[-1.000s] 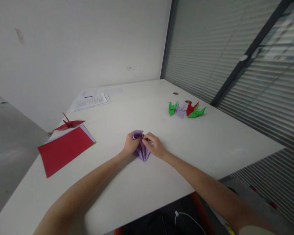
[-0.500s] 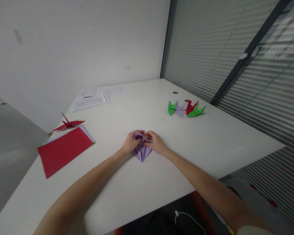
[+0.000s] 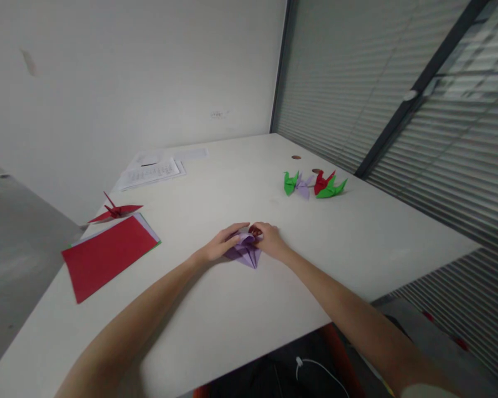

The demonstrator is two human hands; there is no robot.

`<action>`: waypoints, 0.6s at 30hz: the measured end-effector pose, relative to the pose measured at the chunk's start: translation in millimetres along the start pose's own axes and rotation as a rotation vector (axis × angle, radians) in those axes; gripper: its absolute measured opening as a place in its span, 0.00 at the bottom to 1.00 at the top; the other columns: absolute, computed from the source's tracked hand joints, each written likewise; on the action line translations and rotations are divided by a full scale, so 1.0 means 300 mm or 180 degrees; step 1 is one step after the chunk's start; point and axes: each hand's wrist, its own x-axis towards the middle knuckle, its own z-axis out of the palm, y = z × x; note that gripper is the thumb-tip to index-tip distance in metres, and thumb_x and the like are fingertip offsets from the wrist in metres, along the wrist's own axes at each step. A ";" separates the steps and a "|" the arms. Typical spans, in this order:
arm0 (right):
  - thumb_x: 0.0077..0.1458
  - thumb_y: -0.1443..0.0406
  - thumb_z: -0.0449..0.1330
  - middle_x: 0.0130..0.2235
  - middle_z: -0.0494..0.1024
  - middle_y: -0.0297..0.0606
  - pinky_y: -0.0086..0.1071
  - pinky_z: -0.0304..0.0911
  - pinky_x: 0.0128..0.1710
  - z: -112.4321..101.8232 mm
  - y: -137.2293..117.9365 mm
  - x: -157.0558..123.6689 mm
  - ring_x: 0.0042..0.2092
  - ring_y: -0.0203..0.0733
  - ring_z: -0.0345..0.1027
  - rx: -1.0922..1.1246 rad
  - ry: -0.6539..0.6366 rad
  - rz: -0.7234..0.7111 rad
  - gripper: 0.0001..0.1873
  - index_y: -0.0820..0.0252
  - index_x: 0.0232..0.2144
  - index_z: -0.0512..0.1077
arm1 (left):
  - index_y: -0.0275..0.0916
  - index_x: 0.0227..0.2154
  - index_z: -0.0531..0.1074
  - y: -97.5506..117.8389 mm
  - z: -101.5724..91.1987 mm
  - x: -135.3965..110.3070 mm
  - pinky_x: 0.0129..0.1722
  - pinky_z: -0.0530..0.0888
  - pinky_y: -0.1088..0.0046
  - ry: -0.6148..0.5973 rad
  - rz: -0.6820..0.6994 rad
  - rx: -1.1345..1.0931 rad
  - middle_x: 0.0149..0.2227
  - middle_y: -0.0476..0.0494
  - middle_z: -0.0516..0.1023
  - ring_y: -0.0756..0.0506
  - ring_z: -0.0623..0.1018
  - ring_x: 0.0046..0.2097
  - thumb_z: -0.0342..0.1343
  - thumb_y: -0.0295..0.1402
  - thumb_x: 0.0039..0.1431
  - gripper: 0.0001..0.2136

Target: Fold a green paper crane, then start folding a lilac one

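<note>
A partly folded sheet of purple origami paper (image 3: 247,256) rests on the white table in front of me, its pointed end toward me and its upper layer raised and curved. My left hand (image 3: 223,242) holds its left side, thumb on the paper and fingers reaching along the far edge. On the other side, my right hand (image 3: 270,240) is closed on the upper right part with curled fingers. The fingers hide some of the far folds.
A red paper crane (image 3: 117,210) and a stack of coloured sheets (image 3: 112,257) lie on the left. Green, purple and red folded birds (image 3: 324,184) stand at the right, near the window blinds. Printed papers (image 3: 151,172) lie farther back.
The purple paper has turned, its near point swinging to the right. My left hand's fingers have stretched out more, and my right hand has shifted slightly right.
</note>
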 end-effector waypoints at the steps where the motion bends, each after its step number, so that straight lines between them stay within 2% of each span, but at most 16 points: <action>1: 0.43 0.71 0.64 0.31 0.76 0.32 0.33 0.59 0.39 -0.004 0.001 0.000 0.35 0.39 0.67 -0.0034 -0.0027 -0.0052 0.09 0.58 0.30 0.72 | 0.38 0.59 0.63 -0.002 -0.001 -0.003 0.60 0.61 0.58 -0.0016 0.0030 0.0142 0.59 0.35 0.67 0.38 0.67 0.59 0.46 0.48 0.64 0.26; 6: 0.47 0.69 0.66 0.33 0.75 0.35 0.35 0.57 0.42 -0.043 0.009 -0.003 0.38 0.41 0.66 -0.0181 -0.0154 -0.0504 0.07 0.59 0.30 0.72 | 0.38 0.62 0.58 -0.027 0.002 -0.015 0.62 0.59 0.57 -0.0098 0.0256 0.1011 0.61 0.35 0.63 0.39 0.64 0.62 0.45 0.44 0.65 0.25; 9: 0.49 0.67 0.66 0.34 0.75 0.37 0.37 0.56 0.44 -0.073 0.016 -0.003 0.40 0.43 0.64 -0.0376 -0.0135 -0.0766 0.05 0.59 0.31 0.73 | 0.38 0.60 0.60 -0.041 -0.001 -0.015 0.60 0.62 0.57 -0.0031 0.0303 0.1359 0.58 0.34 0.66 0.40 0.66 0.59 0.44 0.42 0.66 0.23; 14: 0.52 0.72 0.62 0.37 0.73 0.40 0.36 0.60 0.44 -0.091 0.038 0.001 0.41 0.42 0.64 -0.0163 -0.0362 -0.1143 0.12 0.59 0.40 0.75 | 0.39 0.57 0.65 -0.047 -0.002 -0.008 0.56 0.67 0.61 -0.0173 0.0411 0.1534 0.52 0.35 0.70 0.41 0.69 0.54 0.46 0.41 0.66 0.20; 18: 0.51 0.75 0.61 0.36 0.71 0.39 0.36 0.61 0.43 -0.087 0.051 0.001 0.41 0.42 0.64 -0.0247 -0.0559 -0.1184 0.16 0.56 0.40 0.78 | 0.40 0.54 0.69 -0.047 -0.003 -0.011 0.53 0.70 0.63 -0.0180 0.0405 0.1605 0.51 0.35 0.67 0.43 0.71 0.50 0.50 0.41 0.64 0.19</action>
